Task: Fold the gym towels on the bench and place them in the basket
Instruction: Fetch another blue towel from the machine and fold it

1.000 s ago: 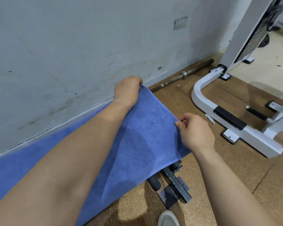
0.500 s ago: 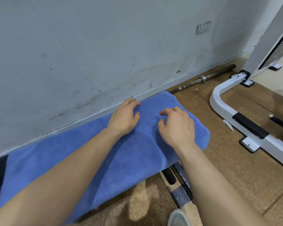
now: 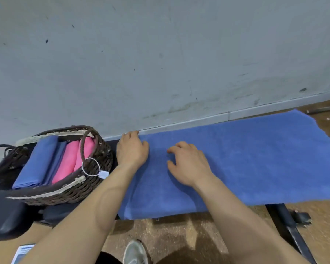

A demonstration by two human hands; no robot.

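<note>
A blue towel (image 3: 255, 161) lies spread flat along the black bench (image 3: 6, 216), its front edge hanging over the side. My left hand (image 3: 131, 149) rests palm down at the towel's left end, fingers on its far corner. My right hand (image 3: 189, 162) lies flat on the towel just to the right, fingers slightly bent. A dark wicker basket (image 3: 69, 191) stands on the bench at the left. It holds folded blue towels (image 3: 38, 161) and folded pink towels (image 3: 72, 159).
A grey wall (image 3: 160, 54) runs close behind the bench. The bench's black leg (image 3: 286, 216) and foot stand on the brown floor at the right. My shoe (image 3: 135, 252) shows at the bottom. A barbell end lies on the floor at the far right.
Both hands let go of the towel's right end, laid it flat, and slid left along it to the left end. The view swung left and the basket came into sight.
</note>
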